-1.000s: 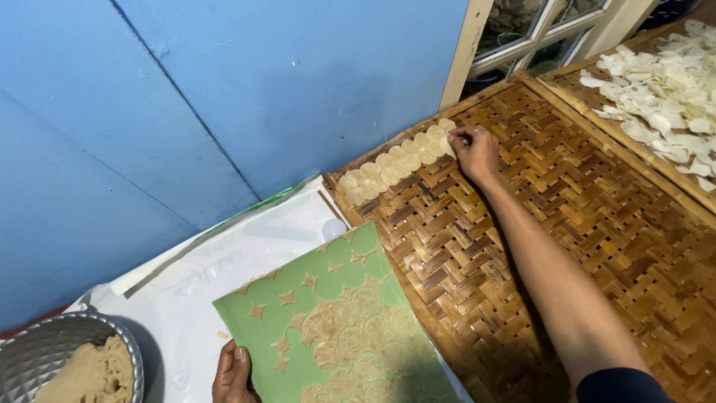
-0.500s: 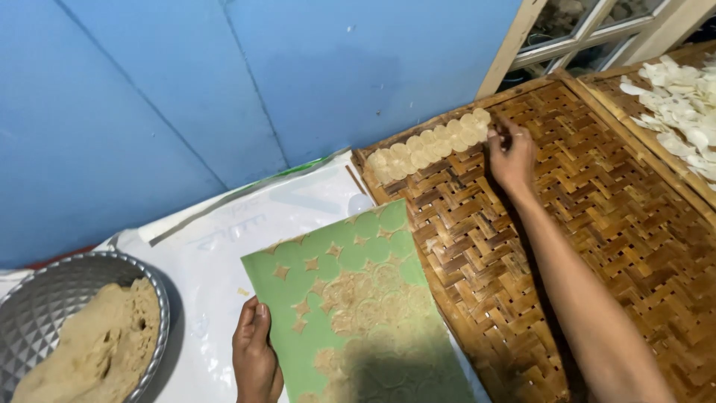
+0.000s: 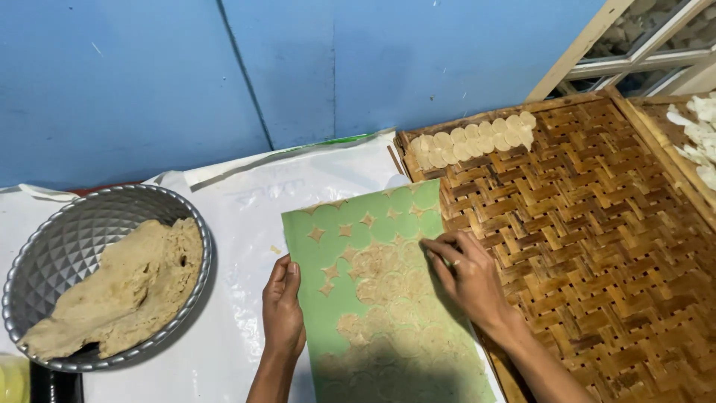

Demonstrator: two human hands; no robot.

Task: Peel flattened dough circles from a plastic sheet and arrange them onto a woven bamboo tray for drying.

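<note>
I have the left hand (image 3: 283, 310) lying flat with fingers together along the left edge of the green sheet (image 3: 328, 298), pressing it down rather than gripping it. The right hand (image 3: 466, 276) sits on the sheet's right side, fingertips bent onto the thin dough rounds (image 3: 388, 276) that cover the lower part of the sheet; I cannot tell whether it has pinched one up or only touches them. The sheet lies tilted, its right edge overlapping the rim of the woven bamboo tray (image 3: 597, 246), and its upper part shows small star-shaped dough scraps between empty circles. Along the tray's far edge runs a row of overlapping pale rounds (image 3: 477, 138), well apart from my hands. To the left, on the white plastic (image 3: 231, 224) covering the surface, stands a faceted metal bowl (image 3: 74, 231) with a slab of tan dough (image 3: 127, 283) in it. Behind everything is a blue wall (image 3: 298, 67), and a second tray (image 3: 697, 142) of white pieces sits at the far right.
</note>
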